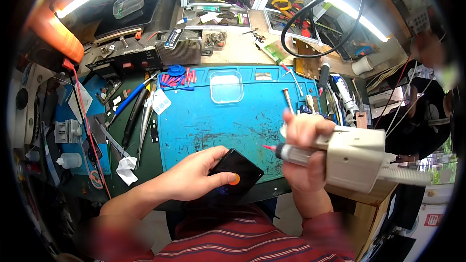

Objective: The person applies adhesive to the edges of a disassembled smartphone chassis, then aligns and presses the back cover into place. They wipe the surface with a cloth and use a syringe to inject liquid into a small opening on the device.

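My left hand (191, 174) is closed round the left side of a black smartphone (245, 166), its thumb lying on the dark face beside a small orange round spot. The phone is tilted over the near edge of the blue work mat (204, 121). To its right, my right hand (305, 165) grips a beige syringe dispenser gun (357, 157) that has a ribbed white rod at its back end. A dark-banded syringe barrel (296, 155) points out of the gun toward the phone. Its thin pink tip (267, 147) is apart from the phone.
A clear plastic tray (226, 87) sits at the mat's far side, near pink tips (177, 78) and a blue round piece. Tweezers (145, 116) and pens lie left. A screwdriver (287, 99) and tubes (342, 90) stand right. A black cable (291, 43) loops above the back shelf.
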`<state>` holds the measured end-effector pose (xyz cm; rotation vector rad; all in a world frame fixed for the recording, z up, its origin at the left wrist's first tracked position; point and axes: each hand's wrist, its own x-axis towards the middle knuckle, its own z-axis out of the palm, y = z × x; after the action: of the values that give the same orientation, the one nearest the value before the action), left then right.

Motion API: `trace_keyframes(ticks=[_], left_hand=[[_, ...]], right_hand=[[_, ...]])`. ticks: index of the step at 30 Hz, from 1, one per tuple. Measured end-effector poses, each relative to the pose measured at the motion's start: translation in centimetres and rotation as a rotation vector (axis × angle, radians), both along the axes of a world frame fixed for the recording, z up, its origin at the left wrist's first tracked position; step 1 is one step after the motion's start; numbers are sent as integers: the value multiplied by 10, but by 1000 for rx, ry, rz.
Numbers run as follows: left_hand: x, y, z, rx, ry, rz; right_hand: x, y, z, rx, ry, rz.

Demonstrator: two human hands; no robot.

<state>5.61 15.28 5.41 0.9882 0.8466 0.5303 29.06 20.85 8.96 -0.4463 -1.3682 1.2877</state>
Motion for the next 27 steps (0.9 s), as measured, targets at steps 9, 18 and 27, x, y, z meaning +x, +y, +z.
trace_keyframes(ticks=[9,18,27], left_hand=[[0,-1,-7,69,5,-19],[-1,0,-4,41,37,-41],[0,-1,-3,37,20,-16]], right_hand=[[-5,-2,1,4,4,15],[-12,-9,5,48,120,135],[-8,-11,3,11,-19,57]])
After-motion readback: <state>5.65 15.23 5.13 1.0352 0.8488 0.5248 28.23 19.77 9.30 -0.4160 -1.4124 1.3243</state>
